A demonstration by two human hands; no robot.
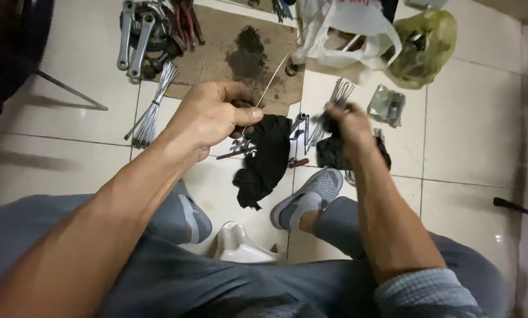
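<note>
Left hand pinches a thin spoke and black rag; right hand grips another rag, blurred; the spoke could slip or bend, or jab the bag at upper centre.

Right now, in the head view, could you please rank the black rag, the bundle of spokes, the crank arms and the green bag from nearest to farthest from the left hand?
1. Black rag: hanging from the left hand, touching it.
2. Bundle of spokes: on the tiles, just to its left.
3. Crank arms: farther up-left, on the cardboard's edge.
4. Green bag: far upper right, beyond the right hand.
</note>
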